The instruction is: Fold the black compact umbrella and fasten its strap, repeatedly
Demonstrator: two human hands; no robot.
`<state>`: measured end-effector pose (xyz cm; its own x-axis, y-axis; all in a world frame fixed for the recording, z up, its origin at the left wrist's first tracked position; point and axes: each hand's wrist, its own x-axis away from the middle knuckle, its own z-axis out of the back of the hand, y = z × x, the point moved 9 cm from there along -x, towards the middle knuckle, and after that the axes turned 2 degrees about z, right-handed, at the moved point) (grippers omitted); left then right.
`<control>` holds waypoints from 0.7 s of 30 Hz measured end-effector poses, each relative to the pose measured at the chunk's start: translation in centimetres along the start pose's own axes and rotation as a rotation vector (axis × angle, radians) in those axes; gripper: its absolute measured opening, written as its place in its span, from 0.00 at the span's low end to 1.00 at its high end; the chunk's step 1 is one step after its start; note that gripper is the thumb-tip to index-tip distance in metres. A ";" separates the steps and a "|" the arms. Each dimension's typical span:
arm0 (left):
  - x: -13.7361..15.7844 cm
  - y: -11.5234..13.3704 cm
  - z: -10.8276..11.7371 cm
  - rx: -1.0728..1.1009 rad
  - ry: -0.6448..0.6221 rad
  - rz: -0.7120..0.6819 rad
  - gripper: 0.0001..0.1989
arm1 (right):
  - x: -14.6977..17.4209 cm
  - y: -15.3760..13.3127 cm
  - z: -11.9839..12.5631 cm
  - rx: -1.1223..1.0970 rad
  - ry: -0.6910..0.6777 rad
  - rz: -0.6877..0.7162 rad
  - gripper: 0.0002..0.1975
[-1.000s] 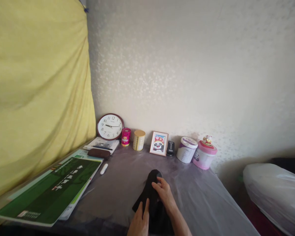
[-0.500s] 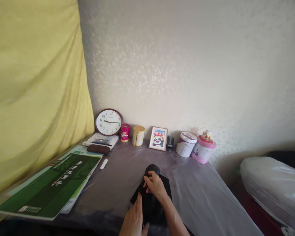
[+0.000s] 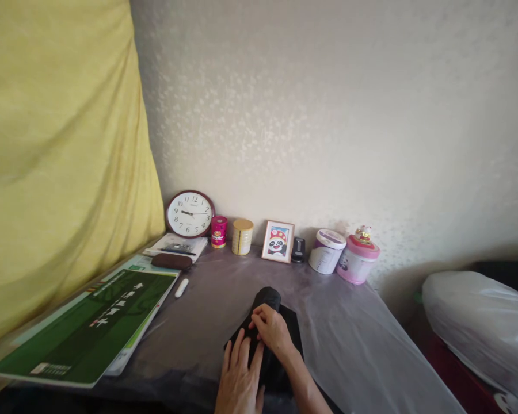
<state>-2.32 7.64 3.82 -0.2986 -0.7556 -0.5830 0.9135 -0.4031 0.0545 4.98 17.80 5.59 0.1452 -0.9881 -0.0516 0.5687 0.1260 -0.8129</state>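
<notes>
Fingers (image 3: pixel 258 317) of R hand (image 3: pixel 274 330) are curled over the top of the black bundle (image 3: pixel 274 369), tips bent twd its L flank; can't tell if they pinch material or just press, contact pt is hidden. L hand (image 3: pixel 237 374): fingers slightly spread, fairly straight, laid on the bundle's L side closer to cam, nothing visibly clamped. Bundle is on the counter (image 3: pixel 198 333) directly under both hands, so no gap to cover. Key relation imo: long axis runs roughly fwd, rounded end far side, just past R knuckles. R hand nearer that end, L hand nearer the close end. Flat black flaps (image 3: pixel 291 319) stick out either side. Small white item (image 3: pixel 182 288) sits fwd-L, well apart; green book (image 3: pixel 77 333) further L; pic frame (image 3: pixel 278 241) fwd, also well apart.
</notes>
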 end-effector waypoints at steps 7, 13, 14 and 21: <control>0.0 -0.6 1.2 0.078 -0.007 0.042 0.18 | 0.0 0.0 -0.1 -0.002 -0.024 -0.002 0.05; -1.2 1.1 1.7 0.136 0.029 -0.094 0.26 | -0.3 -0.5 0.3 0.070 0.005 0.056 0.06; -1.2 1.1 1.6 0.135 0.018 -0.096 0.27 | -0.3 -0.5 0.2 0.068 -0.001 0.055 0.06; -0.3 0.0 -0.4 0.150 -0.066 -0.057 0.29 | 0.0 -0.7 0.0 0.073 -0.003 0.052 0.07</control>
<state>-2.10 8.09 3.71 -0.3710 -0.7594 -0.5345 0.8446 -0.5152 0.1457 4.58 17.68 6.11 0.1782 -0.9798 -0.0905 0.6176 0.1830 -0.7649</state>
